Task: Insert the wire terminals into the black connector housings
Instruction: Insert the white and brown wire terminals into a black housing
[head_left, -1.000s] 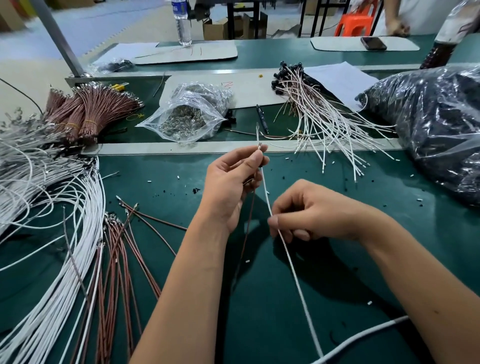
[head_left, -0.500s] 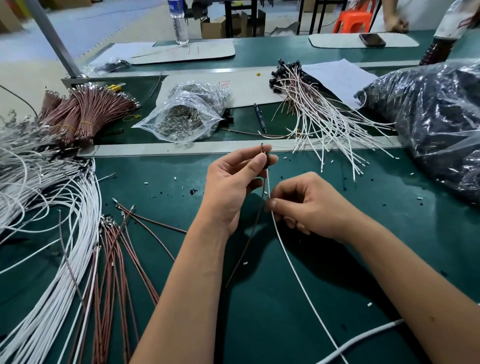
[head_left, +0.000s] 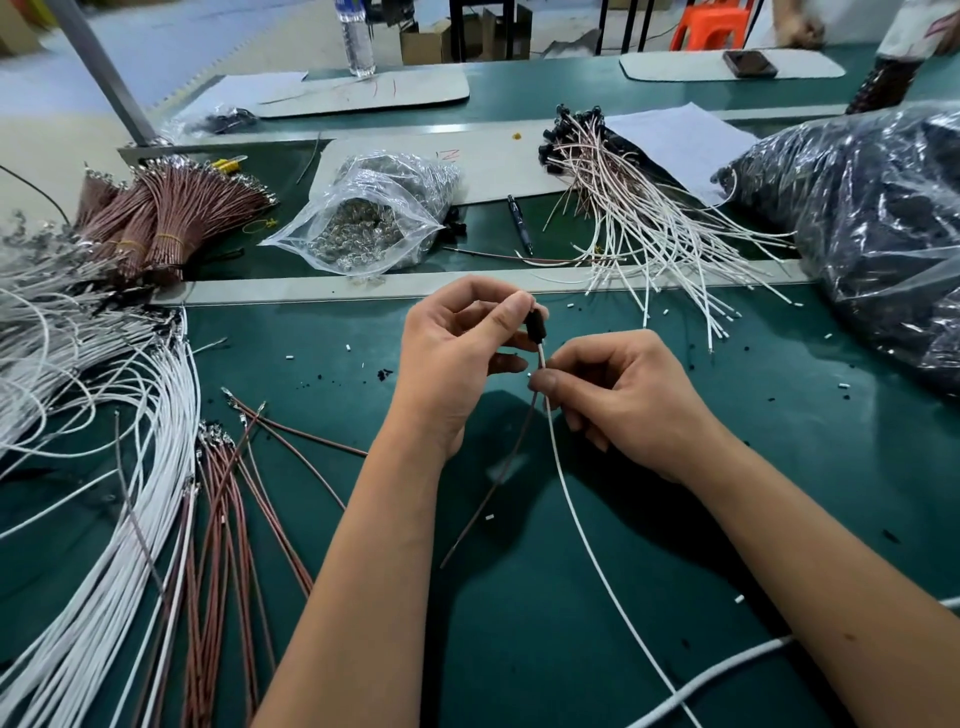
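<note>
Right hand (head_left: 618, 395) has closed up on left hand (head_left: 457, 358); black housing (head_left: 535, 325) now visible in the left pinch. Right fingers pinch white wire (head_left: 571, 499) just below it, so insertion looks underway.

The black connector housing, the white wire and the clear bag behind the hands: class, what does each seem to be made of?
The small black connector housing, pinched by the left hand, looks like moulded plastic: matte and dark. The thin white wire, held by the right hand, appears plastic-insulated: smooth and flexible, curving. The clear bag seems to be thin glossy plastic film: creased, see-through, with what look like small shiny metal parts inside.
</note>
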